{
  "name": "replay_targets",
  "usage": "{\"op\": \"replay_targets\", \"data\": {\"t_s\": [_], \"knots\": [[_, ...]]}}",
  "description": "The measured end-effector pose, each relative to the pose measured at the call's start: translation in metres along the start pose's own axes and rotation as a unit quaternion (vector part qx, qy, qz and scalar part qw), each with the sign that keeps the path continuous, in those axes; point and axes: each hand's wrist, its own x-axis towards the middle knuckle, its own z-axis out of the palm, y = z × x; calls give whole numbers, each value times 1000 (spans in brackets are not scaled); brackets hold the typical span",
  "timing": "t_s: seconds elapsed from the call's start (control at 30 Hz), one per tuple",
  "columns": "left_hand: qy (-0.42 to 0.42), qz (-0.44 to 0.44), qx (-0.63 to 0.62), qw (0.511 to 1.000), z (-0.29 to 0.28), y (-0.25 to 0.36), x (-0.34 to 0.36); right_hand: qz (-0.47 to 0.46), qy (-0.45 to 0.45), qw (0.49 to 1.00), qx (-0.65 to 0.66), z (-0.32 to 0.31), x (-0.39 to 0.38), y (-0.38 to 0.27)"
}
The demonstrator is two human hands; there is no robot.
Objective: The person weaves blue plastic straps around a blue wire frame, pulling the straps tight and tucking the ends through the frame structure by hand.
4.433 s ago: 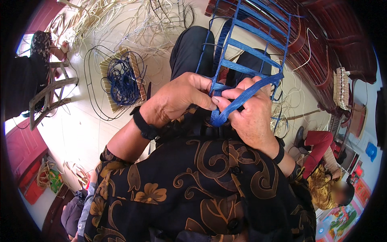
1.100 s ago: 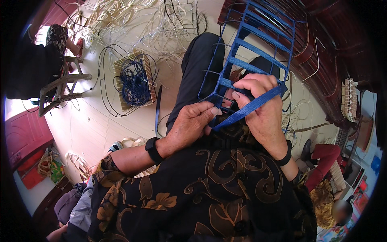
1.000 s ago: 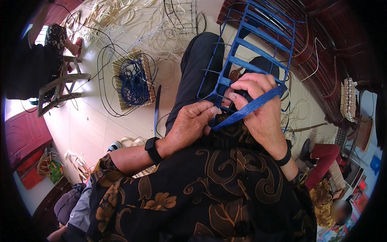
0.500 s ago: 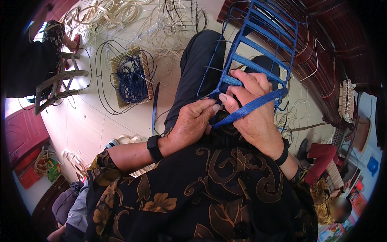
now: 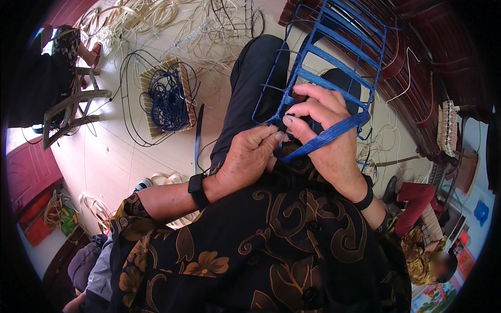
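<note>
I'm listing: left hand (image 5: 246,157), pinching blue frame (image 5: 336,63) at near edge; right hand (image 5: 336,160), grip unclear; floor (image 5: 102,156), stretching leftward.

No readable text, label, number or sign anywhere in the frame; only colours and shapes distinguishable on the poster (image 5: 434,297) at lower right.

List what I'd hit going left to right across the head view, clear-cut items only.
Wooden seat → pale basket → dark flat strip → left hand → right hand → pale slatted piece → blue item.
</note>
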Motion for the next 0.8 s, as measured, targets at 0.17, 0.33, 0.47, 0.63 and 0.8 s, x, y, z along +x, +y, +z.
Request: {"op": "replay_targets", "data": {"t_s": [0.17,0.33,0.47,0.63,0.8], "knots": [[-39,-50,-30,998,-9,0,0,7,15,999,43,-2,2,5],[-22,-73,-30,997,-14,14,-7,14,10,998,54,-1,6,5],[-20,-20,15,999,-28,23,-10,35,32,997,59,5,10,2],[134,170,99,971,-34,22,2,60,42,996,57,9,14,3],[38,74,43,996,-29,41,15,74,50,995,54,11,14,0]]}}
